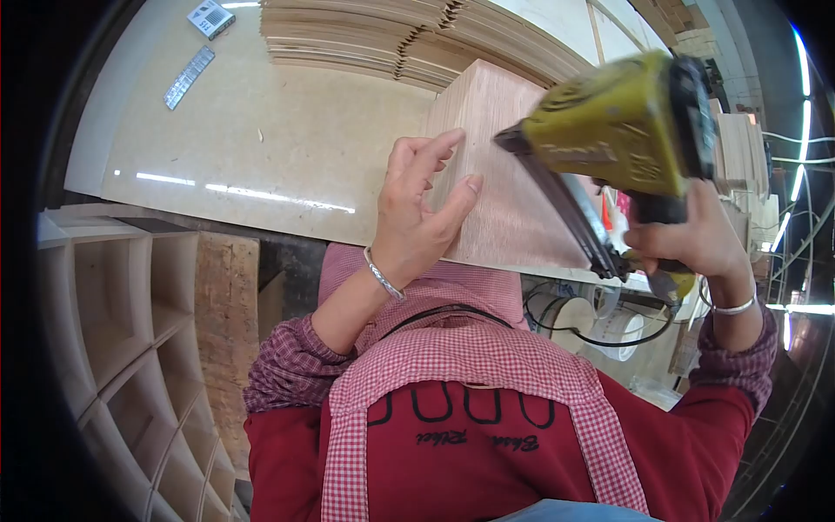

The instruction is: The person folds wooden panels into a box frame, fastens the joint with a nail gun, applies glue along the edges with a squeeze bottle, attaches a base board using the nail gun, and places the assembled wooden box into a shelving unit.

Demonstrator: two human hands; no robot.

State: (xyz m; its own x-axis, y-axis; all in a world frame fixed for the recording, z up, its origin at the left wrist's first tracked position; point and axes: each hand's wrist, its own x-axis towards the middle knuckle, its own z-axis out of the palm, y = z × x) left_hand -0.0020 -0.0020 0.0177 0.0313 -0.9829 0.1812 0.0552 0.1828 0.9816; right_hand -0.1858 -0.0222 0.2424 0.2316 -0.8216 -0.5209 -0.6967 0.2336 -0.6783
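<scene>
A wooden box or block of panels [513,191] stands on the pale worktable [261,165] in front of me. My left hand [428,187] is at its left edge, fingers apart and slightly curled, holding nothing. In my right hand [691,235] is the handle of a yellow nail gun [609,126], slightly blurred. The gun's nose points left, over the upper part of the wooden face; whether it touches the wood I cannot tell. Its dark magazine slants down across the right side of the wood.
Stacked thin wooden panels [348,39] lie along the table's far side. A strip of staples [189,78] and a small box [210,18] are at the far left. Wooden compartments [130,348] stand at lower left. A black hose [609,343] curves below the gun near white rolls.
</scene>
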